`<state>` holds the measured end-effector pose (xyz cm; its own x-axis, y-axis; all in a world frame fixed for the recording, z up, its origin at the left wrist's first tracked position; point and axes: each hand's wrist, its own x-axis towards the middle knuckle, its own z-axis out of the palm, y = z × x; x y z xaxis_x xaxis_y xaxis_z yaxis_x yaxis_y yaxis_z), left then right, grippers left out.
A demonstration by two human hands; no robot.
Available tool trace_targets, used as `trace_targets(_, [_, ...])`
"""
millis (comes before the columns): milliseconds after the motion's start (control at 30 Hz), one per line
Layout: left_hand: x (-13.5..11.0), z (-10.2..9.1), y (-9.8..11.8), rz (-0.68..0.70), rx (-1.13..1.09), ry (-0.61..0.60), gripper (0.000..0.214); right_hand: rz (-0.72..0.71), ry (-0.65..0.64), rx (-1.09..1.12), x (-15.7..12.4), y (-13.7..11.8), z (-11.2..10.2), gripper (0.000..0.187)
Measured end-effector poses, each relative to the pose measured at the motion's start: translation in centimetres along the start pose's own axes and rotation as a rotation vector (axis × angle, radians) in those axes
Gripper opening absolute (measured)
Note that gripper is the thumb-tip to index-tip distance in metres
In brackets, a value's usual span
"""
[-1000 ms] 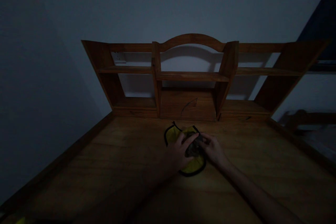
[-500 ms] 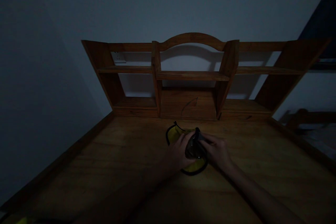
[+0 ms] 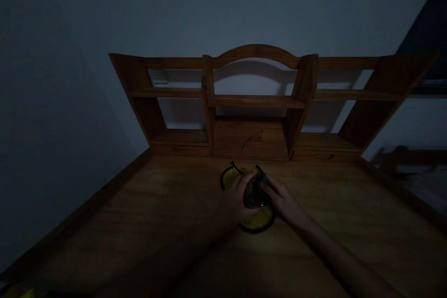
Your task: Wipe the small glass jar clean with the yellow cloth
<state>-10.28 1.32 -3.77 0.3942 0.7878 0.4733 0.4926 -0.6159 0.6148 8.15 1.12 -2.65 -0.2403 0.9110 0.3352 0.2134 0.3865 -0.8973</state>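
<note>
A dark, glossy, rounded object is between my hands over the desk; in the dim light I cannot make out its kind. My left hand curls around its left side, thumb below and fingers above. My right hand closes on its right side, fingertips at a dark grey edge; what exactly they pinch is partly hidden. Beneath and around the object spreads a yellow piece with black edging, which looks like fabric. Its far left lobe shows beyond my left hand, while the middle is covered.
The wooden desktop has raised side rails. At its back stands a wooden shelf unit with open compartments against the wall. A wall outlet shows through the left compartment. Something yellow is at the bottom left corner.
Both hands and the dark object have shifted slightly left. The dark object has tilted, and more of the yellow piece's far edge shows above it. My right hand keeps its closed grip.
</note>
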Motion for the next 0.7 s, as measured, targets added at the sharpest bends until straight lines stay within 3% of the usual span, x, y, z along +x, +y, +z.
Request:
trace_targets(167, [-0.1, 0.4, -0.1, 0.034, 0.040, -0.010, 0.092, -0.001, -0.012, -0.044, 0.1, 0.9, -0.2, 0.032])
trace_targets(467, [-0.3, 0.4, 0.0, 0.044, 0.065, -0.075, 0.089, -0.066, -0.007, -0.500, -0.6, -1.0, -1.0, 0.024])
trace_targets(700, [-0.1, 0.3, 0.1, 0.052, 0.042, -0.070, 0.089, -0.153, -0.005, -0.616, -0.9, -0.2, -1.4, 0.027])
